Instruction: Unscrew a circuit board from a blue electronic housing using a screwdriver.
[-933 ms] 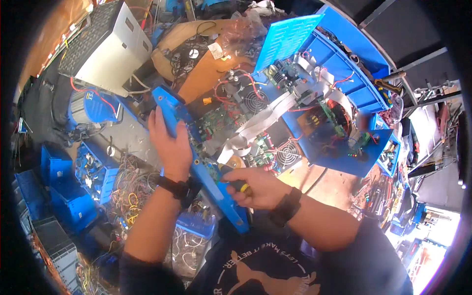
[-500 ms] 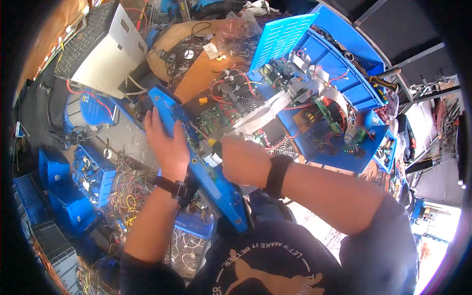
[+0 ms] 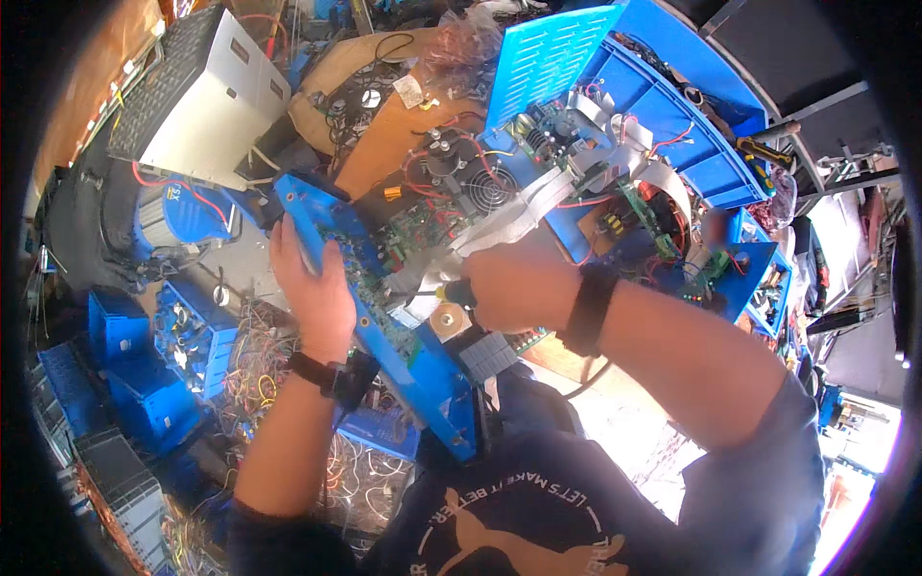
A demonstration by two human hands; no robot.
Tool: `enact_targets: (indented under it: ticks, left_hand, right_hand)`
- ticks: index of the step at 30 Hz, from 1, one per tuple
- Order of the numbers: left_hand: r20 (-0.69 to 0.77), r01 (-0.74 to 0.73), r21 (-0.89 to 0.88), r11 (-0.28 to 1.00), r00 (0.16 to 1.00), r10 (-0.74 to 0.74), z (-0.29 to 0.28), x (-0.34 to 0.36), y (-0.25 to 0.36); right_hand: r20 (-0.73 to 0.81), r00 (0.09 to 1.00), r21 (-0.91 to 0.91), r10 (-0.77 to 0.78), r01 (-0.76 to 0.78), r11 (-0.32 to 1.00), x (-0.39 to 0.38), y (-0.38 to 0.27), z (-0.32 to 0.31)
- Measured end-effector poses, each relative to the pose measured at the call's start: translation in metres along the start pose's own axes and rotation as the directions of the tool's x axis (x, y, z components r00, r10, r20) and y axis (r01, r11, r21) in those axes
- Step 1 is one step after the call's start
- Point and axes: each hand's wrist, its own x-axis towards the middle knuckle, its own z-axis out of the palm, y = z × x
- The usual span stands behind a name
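My left hand (image 3: 317, 298) grips the raised edge of a long blue metal panel (image 3: 437, 398) that slants across in front of me. A green circuit board (image 3: 370, 288) is fixed along the panel's inner side. In my closed right hand (image 3: 523, 288) is a screwdriver (image 3: 457, 293) with a black and yellow handle, its shaft pointing left at the board. Where its tip touches is too blurred to make out. Beneath that hand sit a square tan part (image 3: 448, 322) and a grey ribbed block (image 3: 488, 357).
Beyond my hands lies the opened blue unit, with a fan (image 3: 492, 190), a white ribbon cable (image 3: 519, 211) and red wires. A vented blue panel (image 3: 547, 67) stands upright behind it. Blue bins (image 3: 144, 394) and tangled wires (image 3: 254, 384) lie at the left, a white case (image 3: 216, 106) at the far left.
My right hand has drawn back to the right, bringing the screwdriver handle and the tan part into sight. The left hand keeps its grip; the panel has shifted slightly left.
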Motion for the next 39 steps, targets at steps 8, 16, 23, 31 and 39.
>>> enact_targets:
  ticks: [8, 16, 23, 31, 39]
  left_hand:
    - [0.022, 0.089, -0.049, 0.995, 0.996, -0.088, -0.003, -0.002, 0.004]
    - [0.041, 0.113, -0.122, 0.986, 0.993, -0.109, -0.001, -0.001, 0.01]
    - [0.022, 0.092, -0.058, 0.994, 0.996, -0.09, -0.004, -0.004, -0.004]
    - [0.033, 0.094, -0.071, 0.993, 0.995, -0.092, -0.002, -0.005, 0.005]
    - [0.036, 0.102, -0.116, 0.988, 0.994, -0.099, -0.003, -0.005, 0.004]
  right_hand:
    - [0.03, 0.988, -0.021, -0.154, 0.155, 0.988, 0.002, 0.005, 0.001]
    - [0.059, 0.947, -0.123, -0.317, 0.322, 0.939, 0.035, -0.016, -0.017]
    - [0.45, 0.892, 0.747, 0.03, -0.395, 0.534, 0.029, 0.001, -0.007]
    - [0.497, 0.866, 0.857, 0.047, -0.482, -0.184, -0.006, 0.0, 0.025]
    - [0.348, 0.93, 0.794, -0.117, -0.226, 0.564, 0.009, -0.023, 0.025]
